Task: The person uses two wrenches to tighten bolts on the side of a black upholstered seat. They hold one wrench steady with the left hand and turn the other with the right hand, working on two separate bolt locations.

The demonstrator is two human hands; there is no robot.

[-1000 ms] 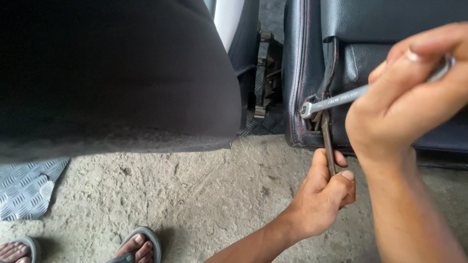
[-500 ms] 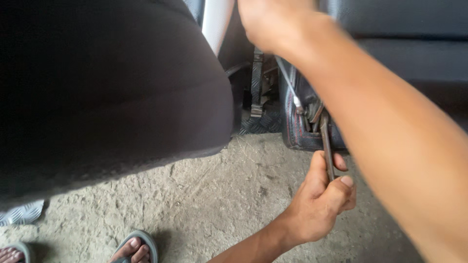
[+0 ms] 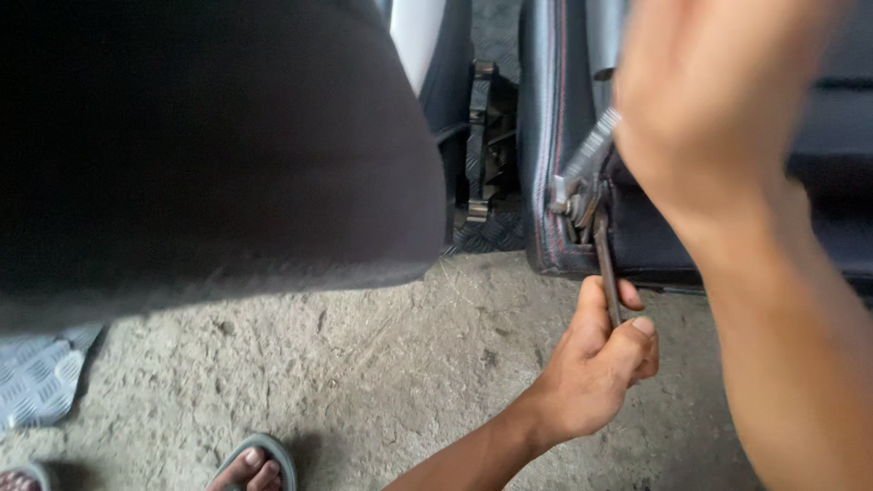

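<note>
While left hand [image 3: 596, 364] grips dark rusty flat wrench [image 3: 604, 264] rising to black seat's bolt [image 3: 577, 207], blurred right hand [image 3: 700, 109] grasps silver metal spanner [image 3: 587, 159] angling down onto it.

A big dark rounded mass [image 3: 200, 145], perhaps a seat back, fills the upper left and hides much of the ground. Below it lies rough concrete floor [image 3: 364, 364], with a patterned metal sheet [image 3: 41, 382] at the left edge and a foot in a grey sandal [image 3: 255, 465] at the bottom, a second sandal [image 3: 18, 477] just showing in the corner. Behind, between the mass and the black seat [image 3: 546, 136] with red stitching, stand a white panel [image 3: 418, 36] and a dark metal bracket [image 3: 482, 145] on tread plate [image 3: 491, 235].
</note>
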